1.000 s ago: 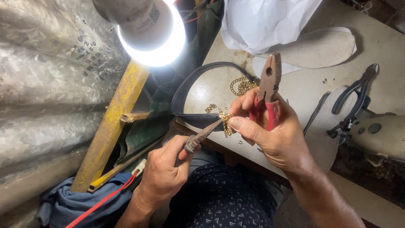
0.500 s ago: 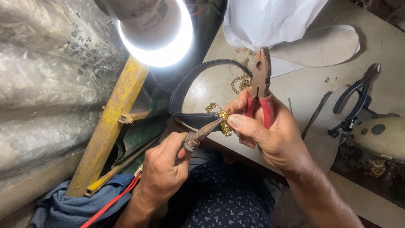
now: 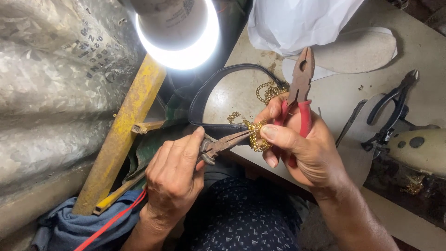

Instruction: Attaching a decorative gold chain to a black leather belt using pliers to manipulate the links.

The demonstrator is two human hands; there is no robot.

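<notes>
- Left hand (image 3: 174,179) closed around worn, rust-brown narrow-nosed pliers (image 3: 223,144), tips reaching rightward into a small bunched piece of gold-coloured chain (image 3: 257,135).
- Right hand (image 3: 304,148) closed too: thumb and forefinger pinching that chain piece, remaining fingers wrapped around red-handled combination pliers (image 3: 301,90), steel head pointing up and away, idle, clear of the chain.
- Chain piece held in the air between both hands, just above the near edge of the pale counter (image 3: 418,51); pinched, with the narrow tips at or in one of its links.
- Stage, as a judgement: mid-work on a link, neither visibly opened nor visibly shut; too small to tell which.
- Apparently left: a loose heap of matching gold chain (image 3: 269,90) just beyond the right hand, and a short gold fragment (image 3: 233,116) between the hands' far side and the strap.
- Dark leather strap loop (image 3: 218,86) curving on the counter beyond the left hand; no chain visibly joined to it.
- Beyond the right hand: flat beige sole-shaped insole (image 3: 357,49) and white plastic bag (image 3: 297,18).
- To the right of the right hand: black-handled pliers (image 3: 392,109), untouched.
- Above the left hand: bare lit lamp bulb (image 3: 179,30); to its left, yellow painted bar (image 3: 123,135).
</notes>
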